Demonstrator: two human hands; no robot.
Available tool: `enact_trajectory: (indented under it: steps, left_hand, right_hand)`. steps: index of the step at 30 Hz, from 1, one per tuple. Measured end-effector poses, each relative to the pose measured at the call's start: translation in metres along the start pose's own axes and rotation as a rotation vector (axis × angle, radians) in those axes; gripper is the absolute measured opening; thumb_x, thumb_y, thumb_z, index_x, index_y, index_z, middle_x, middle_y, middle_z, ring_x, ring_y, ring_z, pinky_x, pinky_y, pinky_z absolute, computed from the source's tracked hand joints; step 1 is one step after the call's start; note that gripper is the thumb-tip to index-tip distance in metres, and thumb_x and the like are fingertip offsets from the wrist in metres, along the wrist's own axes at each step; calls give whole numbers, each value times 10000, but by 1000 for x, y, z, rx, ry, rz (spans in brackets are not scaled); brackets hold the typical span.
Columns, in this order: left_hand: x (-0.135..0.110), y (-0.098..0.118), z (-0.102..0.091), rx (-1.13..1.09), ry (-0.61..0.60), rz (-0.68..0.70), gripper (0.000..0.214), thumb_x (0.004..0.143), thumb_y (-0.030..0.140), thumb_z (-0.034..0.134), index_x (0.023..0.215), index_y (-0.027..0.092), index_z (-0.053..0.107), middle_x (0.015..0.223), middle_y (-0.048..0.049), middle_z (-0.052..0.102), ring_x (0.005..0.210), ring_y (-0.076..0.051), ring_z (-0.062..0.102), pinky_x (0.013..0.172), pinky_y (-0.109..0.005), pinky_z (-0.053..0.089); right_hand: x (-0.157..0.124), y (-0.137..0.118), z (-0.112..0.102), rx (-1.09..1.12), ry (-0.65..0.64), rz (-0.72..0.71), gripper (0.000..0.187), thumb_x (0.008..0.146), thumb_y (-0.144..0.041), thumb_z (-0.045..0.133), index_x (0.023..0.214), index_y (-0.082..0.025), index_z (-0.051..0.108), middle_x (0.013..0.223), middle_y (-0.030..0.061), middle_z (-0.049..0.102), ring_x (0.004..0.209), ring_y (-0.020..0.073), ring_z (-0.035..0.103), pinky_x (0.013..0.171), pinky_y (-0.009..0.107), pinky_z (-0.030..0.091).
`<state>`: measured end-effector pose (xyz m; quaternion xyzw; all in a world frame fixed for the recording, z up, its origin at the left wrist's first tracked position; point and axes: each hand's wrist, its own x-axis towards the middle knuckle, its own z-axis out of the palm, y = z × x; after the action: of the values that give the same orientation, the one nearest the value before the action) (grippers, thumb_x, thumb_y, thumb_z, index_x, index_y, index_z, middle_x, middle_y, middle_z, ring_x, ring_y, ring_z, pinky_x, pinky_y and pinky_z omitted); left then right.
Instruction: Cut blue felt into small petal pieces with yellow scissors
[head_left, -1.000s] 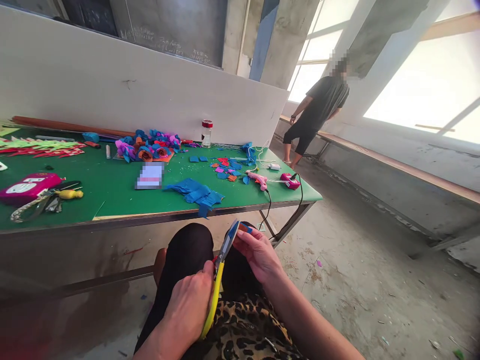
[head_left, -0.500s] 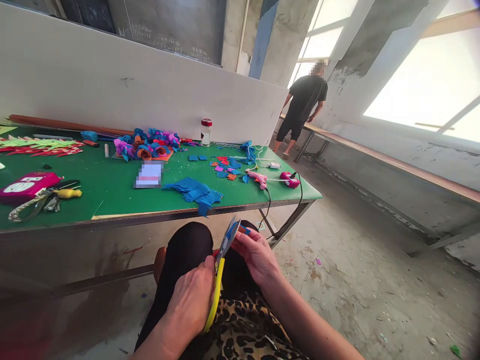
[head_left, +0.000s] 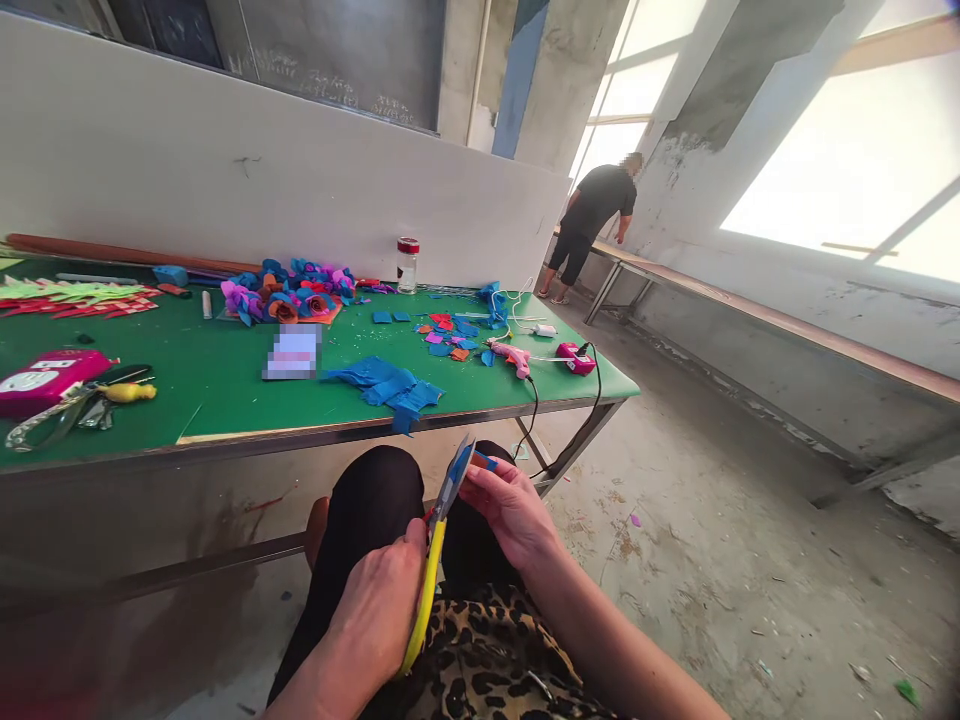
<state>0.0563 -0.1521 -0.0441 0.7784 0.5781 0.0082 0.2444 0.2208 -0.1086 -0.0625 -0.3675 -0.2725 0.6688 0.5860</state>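
Observation:
My left hand [head_left: 379, 605] is closed round the yellow handles of a pair of scissors [head_left: 435, 560], held over my lap. Their blades point up and away into a small blue piece of paper [head_left: 466, 462]. My right hand [head_left: 514, 510] pinches that blue piece between thumb and fingers, just right of the blades. Both hands sit below the front edge of the green table [head_left: 225, 370].
On the table lie a heap of blue cut pieces [head_left: 390, 385], paper flowers [head_left: 289, 295], a pink glue gun [head_left: 514, 357] with its cord hanging over the edge, a pink case [head_left: 45, 375] and a jar [head_left: 407, 265]. A person [head_left: 589, 225] stands at a far bench.
The scissors and blue piece stay almost in place in my hands. The person in the background has walked farther away toward the far bench.

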Motion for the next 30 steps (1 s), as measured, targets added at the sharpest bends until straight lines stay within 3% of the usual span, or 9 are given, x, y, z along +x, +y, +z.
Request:
enact_trajectory:
  steps: [13,23,30]
  left_hand:
    - [-3,-6,1,20,5,24,230,872,67,412,1045,187,505,812,-74,710,743,-262,710,561,-308,289]
    - [-3,-14,11,-11,41,43,138,912,134,412,973,221,500,693,-30,669,665,-241,696,543,-309,217]
    - [-7,-14,8,-76,31,44,140,894,131,414,952,231,493,646,-1,630,589,-199,652,522,-293,223]
  right_hand:
    - [2,-8,-5,-76,-57,31,284,595,-284,902,799,-151,757,806,17,755,731,116,666,775,251,505]
    - [4,-9,-6,-85,-118,16,238,624,-278,876,798,-157,768,798,17,752,718,115,659,785,254,510]
    - [5,-12,-8,-100,-167,10,215,643,-282,867,802,-169,775,771,5,736,697,106,635,804,260,506]
